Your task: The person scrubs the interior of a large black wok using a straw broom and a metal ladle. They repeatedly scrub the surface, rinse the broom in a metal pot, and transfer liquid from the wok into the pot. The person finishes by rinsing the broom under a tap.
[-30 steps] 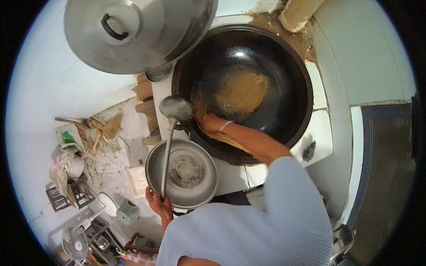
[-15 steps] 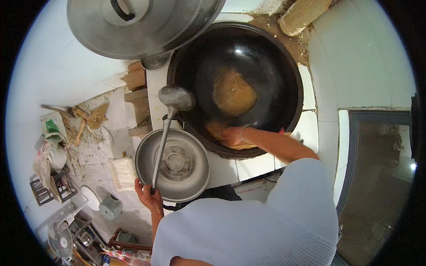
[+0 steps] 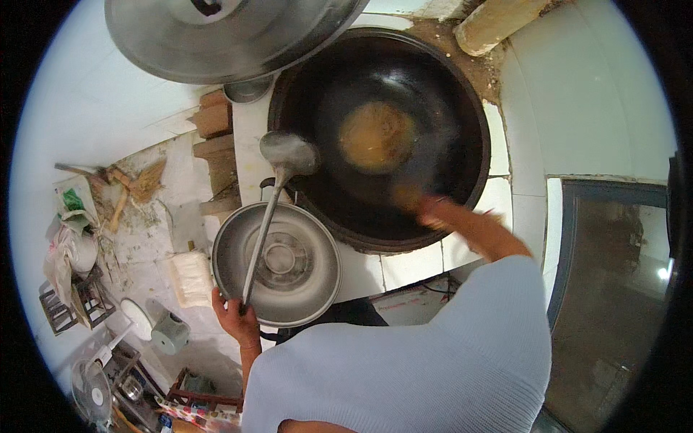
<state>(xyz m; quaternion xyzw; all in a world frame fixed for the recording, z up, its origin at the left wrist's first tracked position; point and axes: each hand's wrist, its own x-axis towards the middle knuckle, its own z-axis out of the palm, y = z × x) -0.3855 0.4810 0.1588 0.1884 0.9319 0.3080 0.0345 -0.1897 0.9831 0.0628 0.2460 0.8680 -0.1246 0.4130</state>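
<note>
My left hand (image 3: 237, 321) is closed around the end of a long-handled metal ladle (image 3: 289, 155), beside the rim of a grey metal basin (image 3: 314, 249). The ladle slants over that basin, its bowl above the left edge of a large black wok (image 3: 455, 86). A pool of brownish water (image 3: 375, 137) lies at the wok's bottom. My right hand (image 3: 437, 211), smeared by motion, is closed on what looks like a straw pot brush (image 3: 408, 196) against the wok's near right side. Fingers and brush are partly blurred.
A big metal lid (image 3: 238, 47) leans at the back left, with a small metal bowl (image 3: 249, 90) under its edge. White tiles (image 3: 411, 270) edge the wok. Bricks (image 3: 213, 119), a folded white cloth (image 3: 191, 278) and a hand broom (image 3: 123, 206) lie left.
My right hand has swept the brush rightward along the wok's near side. The brownish water has shifted and rounded out. My left hand keeps its hold on the ladle.
</note>
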